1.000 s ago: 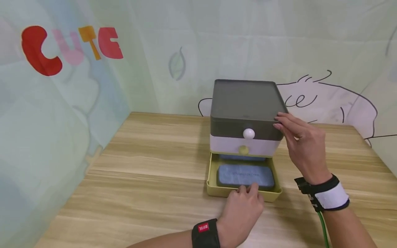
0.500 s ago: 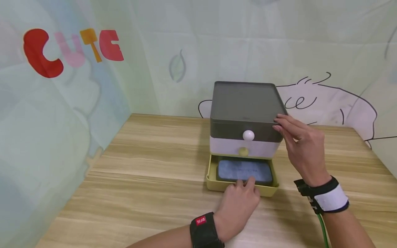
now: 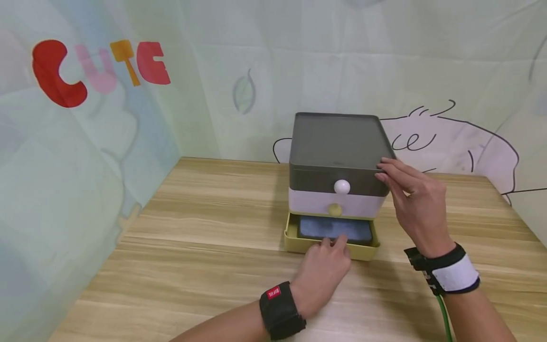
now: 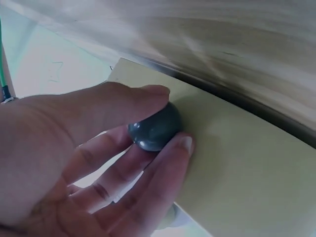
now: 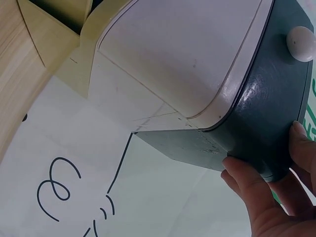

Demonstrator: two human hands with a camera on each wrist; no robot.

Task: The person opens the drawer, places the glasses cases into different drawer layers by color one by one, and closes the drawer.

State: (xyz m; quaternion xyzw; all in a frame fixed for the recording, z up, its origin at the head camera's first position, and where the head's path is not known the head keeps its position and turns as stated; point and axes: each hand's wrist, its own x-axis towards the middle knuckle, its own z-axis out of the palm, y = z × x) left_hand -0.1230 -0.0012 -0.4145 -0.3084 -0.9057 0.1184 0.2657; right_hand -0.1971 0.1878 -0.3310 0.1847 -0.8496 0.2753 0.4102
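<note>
A small three-tier drawer box (image 3: 342,142) stands on the table, grey on top, white in the middle and yellow at the bottom. Its yellow bottom drawer (image 3: 295,244) is partly pulled out, with a blue case (image 3: 335,228) lying inside. My left hand (image 3: 322,275) is at the drawer's front; in the left wrist view its thumb and fingers pinch a dark round knob (image 4: 157,129). My right hand (image 3: 416,204) holds the grey tier's front right corner, fingers on the top edge and side. A white knob (image 3: 342,186) and a yellow knob (image 3: 335,210) mark the upper drawers.
The wood-grain table (image 3: 192,237) spreads out to the left and front of the box. Behind it hangs a pale printed cloth (image 3: 239,47) with cartoon lines and coloured letters. A green cable (image 3: 444,316) runs from the right wrist strap (image 3: 455,270).
The yellow drawer has slid inward, pushed by my left hand, and more of the blue case is now under the white tier. My right hand has stayed at the corner.
</note>
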